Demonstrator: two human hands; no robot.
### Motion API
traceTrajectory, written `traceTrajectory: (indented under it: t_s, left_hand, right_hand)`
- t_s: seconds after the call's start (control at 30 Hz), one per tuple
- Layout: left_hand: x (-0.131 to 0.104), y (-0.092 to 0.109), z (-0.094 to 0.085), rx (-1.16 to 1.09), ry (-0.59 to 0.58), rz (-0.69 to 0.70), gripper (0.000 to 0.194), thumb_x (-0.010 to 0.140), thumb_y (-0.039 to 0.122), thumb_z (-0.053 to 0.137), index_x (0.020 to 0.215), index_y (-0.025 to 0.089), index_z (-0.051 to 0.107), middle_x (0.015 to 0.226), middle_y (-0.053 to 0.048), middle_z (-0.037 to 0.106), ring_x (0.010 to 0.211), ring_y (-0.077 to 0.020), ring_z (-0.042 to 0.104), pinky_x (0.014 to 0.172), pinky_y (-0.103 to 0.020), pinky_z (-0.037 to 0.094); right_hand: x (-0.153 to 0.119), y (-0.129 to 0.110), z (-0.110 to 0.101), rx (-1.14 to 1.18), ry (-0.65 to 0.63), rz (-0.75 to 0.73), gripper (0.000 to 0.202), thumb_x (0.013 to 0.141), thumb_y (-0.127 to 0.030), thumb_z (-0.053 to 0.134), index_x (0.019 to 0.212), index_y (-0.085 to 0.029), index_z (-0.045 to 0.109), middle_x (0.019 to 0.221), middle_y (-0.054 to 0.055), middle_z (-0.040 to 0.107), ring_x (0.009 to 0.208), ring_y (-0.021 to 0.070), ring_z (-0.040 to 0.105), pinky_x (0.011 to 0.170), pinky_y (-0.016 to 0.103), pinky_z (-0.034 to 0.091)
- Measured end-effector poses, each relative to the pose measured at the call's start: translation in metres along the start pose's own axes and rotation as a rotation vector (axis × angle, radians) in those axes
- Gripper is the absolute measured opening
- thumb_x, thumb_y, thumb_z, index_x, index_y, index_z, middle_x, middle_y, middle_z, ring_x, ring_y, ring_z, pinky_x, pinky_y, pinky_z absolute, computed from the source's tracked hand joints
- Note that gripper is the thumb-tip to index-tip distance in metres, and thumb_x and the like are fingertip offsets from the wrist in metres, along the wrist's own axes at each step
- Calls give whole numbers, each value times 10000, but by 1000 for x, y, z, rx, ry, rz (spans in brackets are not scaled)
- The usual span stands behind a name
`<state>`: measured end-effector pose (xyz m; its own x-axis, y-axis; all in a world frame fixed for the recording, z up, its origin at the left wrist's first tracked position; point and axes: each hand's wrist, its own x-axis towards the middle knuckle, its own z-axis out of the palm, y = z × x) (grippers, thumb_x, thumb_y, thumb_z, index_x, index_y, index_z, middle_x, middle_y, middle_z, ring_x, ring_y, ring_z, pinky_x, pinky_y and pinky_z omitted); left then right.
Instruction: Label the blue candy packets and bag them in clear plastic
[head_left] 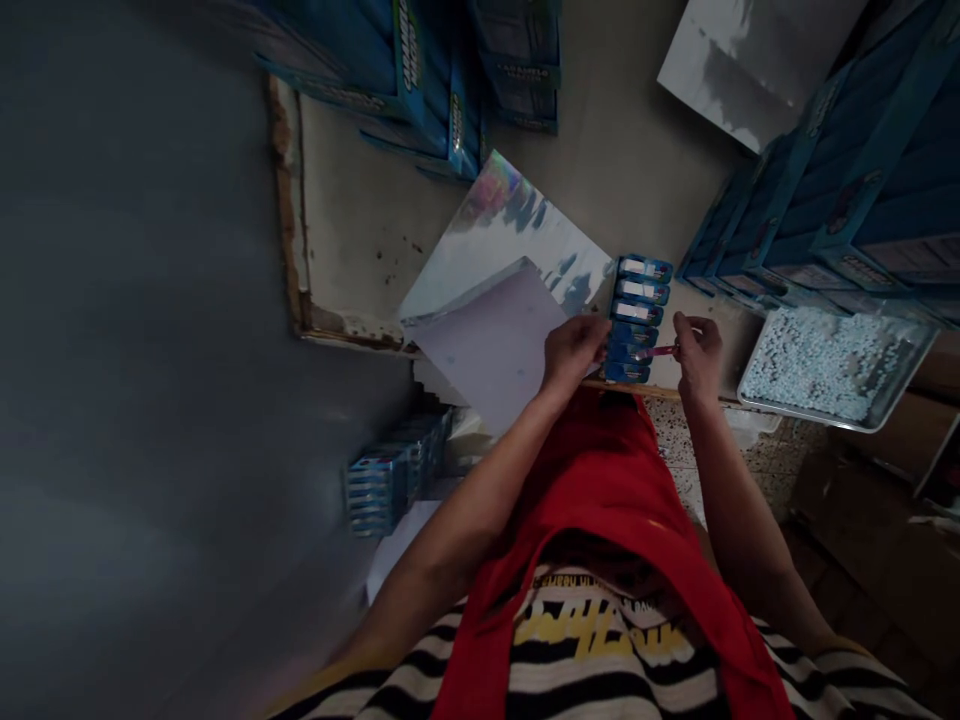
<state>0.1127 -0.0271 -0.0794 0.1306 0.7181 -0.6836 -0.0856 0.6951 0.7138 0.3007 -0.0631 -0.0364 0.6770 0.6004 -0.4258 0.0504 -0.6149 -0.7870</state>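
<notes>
A column of small blue packs [636, 337] lies near the table's front edge, the farther ones bearing white labels. My left hand [576, 352] is closed at the packs' left side, fingertips pressed together; whatever they may hold is hidden. My right hand [698, 352] is to the right of the packs and pinches a thin pink-red strip [658, 352], whose far end reaches over one of the nearer packs. Left of them lies a shiny silvery sheet [517, 225]. A pale sheet [487, 345], apparently a folded-over part of it, hangs past the table edge by my left forearm.
Tall stacks of blue boxes [817, 200] stand at right, with more blue boxes [420, 90] at the far left. A metal tray [881, 415] of small pale pieces sits at the right edge. Another silvery sheet [750, 70] lies farther back. Blue packs [382, 485] are stacked below the table.
</notes>
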Motion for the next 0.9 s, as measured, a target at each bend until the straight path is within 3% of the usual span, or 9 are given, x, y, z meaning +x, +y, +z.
traceTrajectory:
  t_s: [0.07,0.13,0.2,0.33,0.5,0.67,0.77,0.9]
  left_hand:
    - [-18,7,1,-41,-153,-102,534,756,608,852,1019,157,740,811,-43,730,620,-152,663,586,-279,561]
    - [-28,11,6,-75,-226,-169,614,660,544,936,1095,168,718,852,-38,743,665,-167,687,605,-295,589]
    - [-31,10,11,-95,-204,-168,610,595,460,973,1062,179,700,848,-21,738,693,-166,694,620,-288,595]
    - [-25,2,17,-113,-125,-140,479,601,457,952,869,170,677,760,-3,705,634,-131,644,624,-271,578]
    - [-24,0,11,-185,-80,-145,591,526,422,1015,939,191,660,785,24,686,655,-124,644,590,-238,560]
    - [-35,7,5,-229,-197,-252,628,619,647,948,957,163,733,798,-21,706,639,-127,643,582,-249,580]
    - [-40,9,7,-247,-244,-277,640,612,638,959,966,140,769,822,-56,748,653,-134,667,631,-263,609]
    - [-40,8,10,-211,-148,-266,557,582,526,999,899,138,757,791,-53,751,638,-132,666,616,-257,591]
  right_hand:
    - [-6,-5,5,34,-3,-2,546,801,-733,778,942,-241,591,624,-95,509,544,108,469,527,248,366]
    - [-12,-10,11,63,-19,6,570,776,-745,794,942,-239,590,633,-90,530,554,107,492,537,249,385]
    - [-16,-14,15,95,-40,23,580,763,-748,802,944,-238,591,660,-77,570,582,111,534,555,249,414]
    - [-24,-17,17,148,-73,88,597,716,-737,836,940,-238,598,703,-65,609,614,110,569,560,237,431]
    - [-33,-19,6,186,-117,147,581,687,-701,864,944,-248,605,720,-70,610,615,94,551,564,219,429]
    - [-40,-26,1,198,-133,145,562,694,-683,869,945,-252,609,730,-67,615,640,99,572,578,219,445]
    - [-41,-26,1,213,-133,152,557,697,-674,869,949,-248,612,740,-64,622,659,106,592,601,230,473]
    - [-40,-18,-3,227,-162,155,537,708,-631,878,972,-250,607,743,-70,650,653,110,605,640,249,502]
